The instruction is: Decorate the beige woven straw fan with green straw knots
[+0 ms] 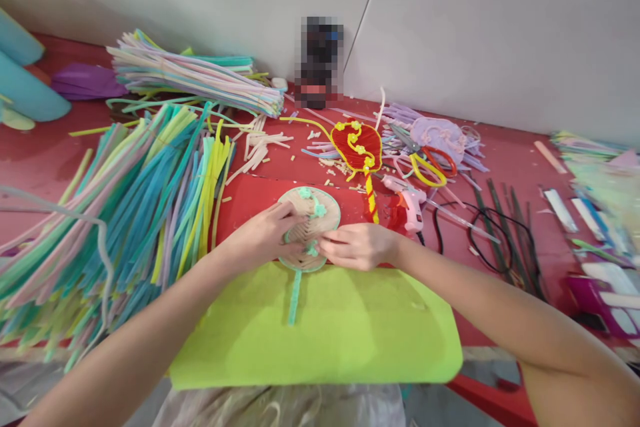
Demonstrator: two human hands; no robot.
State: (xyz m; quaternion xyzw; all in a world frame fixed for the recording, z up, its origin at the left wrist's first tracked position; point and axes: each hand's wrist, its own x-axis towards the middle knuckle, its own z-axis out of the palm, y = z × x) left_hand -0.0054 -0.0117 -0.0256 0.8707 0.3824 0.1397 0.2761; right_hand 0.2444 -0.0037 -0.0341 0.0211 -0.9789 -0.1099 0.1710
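A round beige fan (325,213) with a mint-green rim, mint flowers and a mint handle lies at the middle, its handle over a lime-green mat (325,340). On the fan's left side rests my left hand (267,233), thumb and fingers apart on its face. My right hand (357,247) is at the lower right edge, its fingers closed together by a small mint flower (313,247); what its fingertips pinch is too small to make out. Behind the hands lies a red fan (356,147) with yellow flowers and a twisted red-and-yellow handle.
Bundles of coloured pipe cleaners (155,193) fill the left. A pink glue gun (413,203), yellow-handled scissors (427,170) and a lilac piece (437,137) lie right of the red fan. A black cable (477,207) curls farther right. A blurred dark object (320,60) stands by the wall.
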